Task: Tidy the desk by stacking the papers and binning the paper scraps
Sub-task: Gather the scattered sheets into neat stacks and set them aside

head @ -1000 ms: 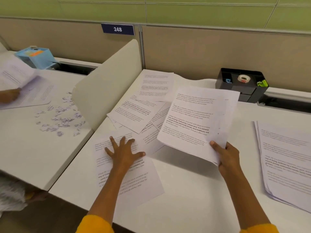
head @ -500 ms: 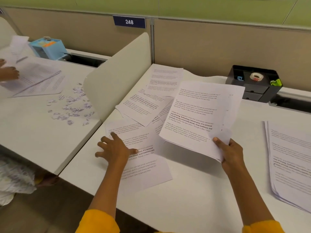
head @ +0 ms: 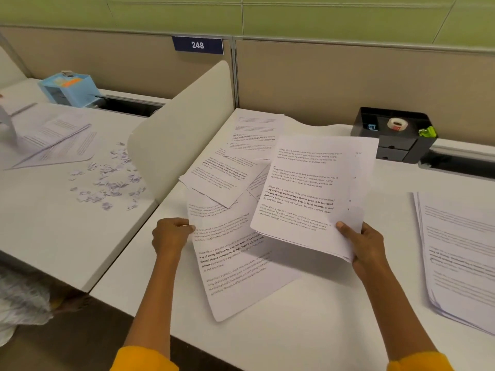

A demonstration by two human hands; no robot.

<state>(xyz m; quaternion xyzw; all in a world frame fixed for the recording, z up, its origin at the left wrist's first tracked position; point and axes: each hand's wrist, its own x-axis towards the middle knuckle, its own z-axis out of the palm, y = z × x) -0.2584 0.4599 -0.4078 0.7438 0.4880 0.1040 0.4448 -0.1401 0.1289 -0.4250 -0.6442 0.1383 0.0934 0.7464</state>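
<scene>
My right hand [head: 367, 245] grips a sheaf of printed papers [head: 310, 194] by its lower right corner, held above the white desk [head: 321, 325]. My left hand [head: 171, 234] pinches the left edge of a single printed sheet [head: 235, 266], whose near end tilts over the desk. Other loose sheets [head: 222, 178] lie overlapped behind it, one more sheet [head: 254, 132] at the back. A neat stack of papers [head: 460, 255] lies at the right edge. Paper scraps [head: 107, 180] are scattered on the neighbouring desk to the left.
A cream divider panel [head: 182, 135] separates the two desks. A black organiser [head: 393, 135] with a tape roll stands at the back right. On the left desk are a blue box [head: 67, 88] and more papers [head: 53, 143]. Another person's clothing [head: 18, 303] shows at lower left.
My left hand went from lying flat on the near sheet to its left edge and now pinches it, lifting that side. The right hand keeps its sheaf.
</scene>
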